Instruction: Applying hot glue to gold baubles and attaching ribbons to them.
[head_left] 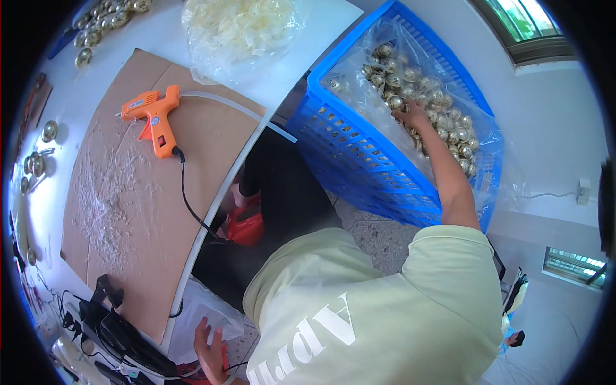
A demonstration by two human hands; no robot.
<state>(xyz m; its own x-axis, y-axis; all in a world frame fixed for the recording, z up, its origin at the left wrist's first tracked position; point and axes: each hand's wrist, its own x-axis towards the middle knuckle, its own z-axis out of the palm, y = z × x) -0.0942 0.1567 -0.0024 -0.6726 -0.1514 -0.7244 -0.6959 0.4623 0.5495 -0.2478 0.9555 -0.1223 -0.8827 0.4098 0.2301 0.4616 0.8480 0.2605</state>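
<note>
My right hand [412, 115] reaches into a blue plastic crate [359, 151] lined with a clear plastic bag. Its fingers are apart and touch the pile of shiny gold-silver baubles [452, 131] inside; the fingertips are partly hidden among them. At the lower left, my left hand [208, 350] hangs beside the table edge, its fingers spread and no object seen in them. An orange hot glue gun [157, 119] lies on a cardboard sheet [212, 125] on the white table, with a glue stick [221, 101] in its back end.
Thin strands of dried glue [106, 205] cover part of the cardboard. Behind it sits a clear bag of pale translucent pieces [240, 32]. More baubles [106, 22] lie along the table's far side. A black cord [185, 192] runs from the glue gun over the table edge.
</note>
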